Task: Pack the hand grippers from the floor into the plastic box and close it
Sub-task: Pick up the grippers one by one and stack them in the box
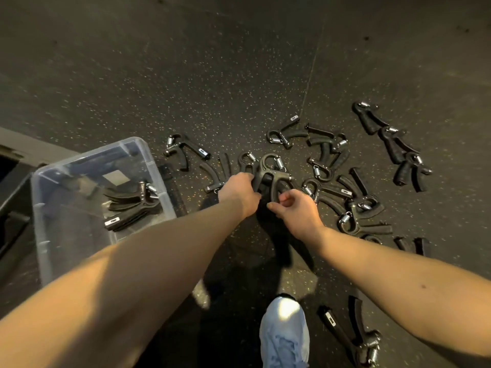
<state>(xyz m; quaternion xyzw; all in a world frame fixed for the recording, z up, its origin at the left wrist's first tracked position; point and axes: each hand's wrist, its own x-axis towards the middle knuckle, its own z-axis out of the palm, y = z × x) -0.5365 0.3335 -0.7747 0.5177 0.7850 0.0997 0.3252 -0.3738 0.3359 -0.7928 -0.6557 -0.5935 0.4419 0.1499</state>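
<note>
Several black hand grippers with steel springs lie scattered on the dark speckled floor [239, 75], most of them right of centre, such as one at the back [285, 134] and a row at the far right [393, 139]. My left hand [240, 191] is closed on a stack of hand grippers [269, 172] held just above the floor. My right hand [297, 208] pinches the lower handle of that same stack. The clear plastic box [42, 235] stands open at the left, with a few grippers [132, 205] lying inside it.
My pale blue shoe [284, 333] stands at the bottom centre. One more gripper [353, 333] lies right of the shoe. A grey ledge and a dark opening [16, 155] run behind the box at the far left.
</note>
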